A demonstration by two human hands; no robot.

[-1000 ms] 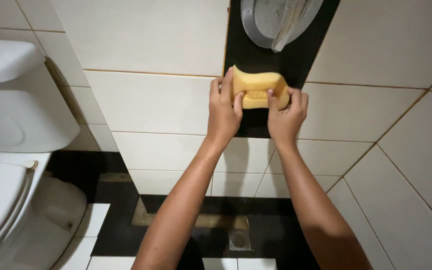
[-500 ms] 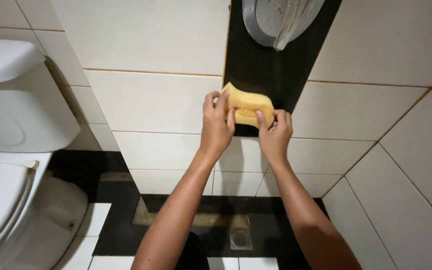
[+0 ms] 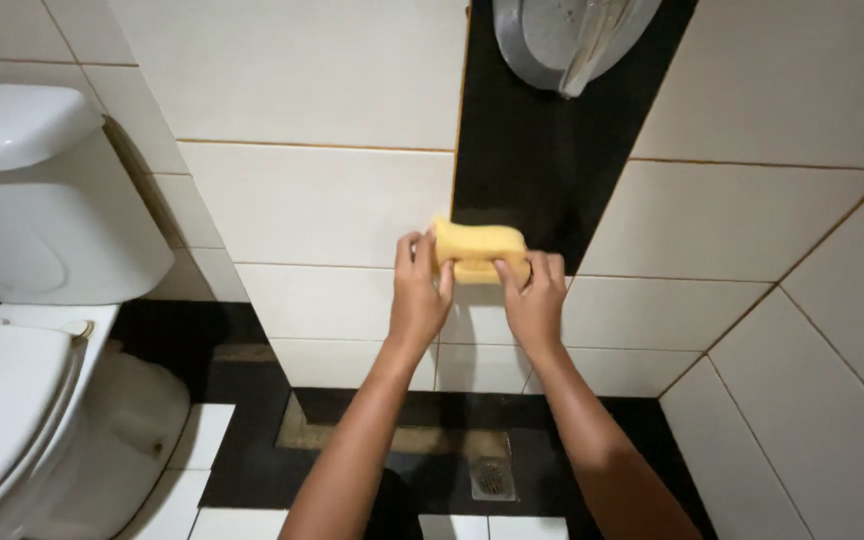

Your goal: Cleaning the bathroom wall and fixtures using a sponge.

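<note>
A yellow sponge (image 3: 479, 246) is pressed flat against the tiled wall (image 3: 322, 200), at the lower end of a black tile strip (image 3: 542, 170). My left hand (image 3: 419, 290) grips its left end with the fingers over the edge. My right hand (image 3: 532, 295) holds its right end from below. Both forearms reach up from the bottom of the view.
A white toilet with its tank (image 3: 37, 190) and closed lid (image 3: 2, 420) stands at the left. A round metal fixture (image 3: 567, 35) hangs on the wall above the sponge. A floor drain (image 3: 492, 478) sits in the dark floor between my arms.
Both hands have slid the sponge down the wall and a little to the left, from the black strip toward the white tiles.
</note>
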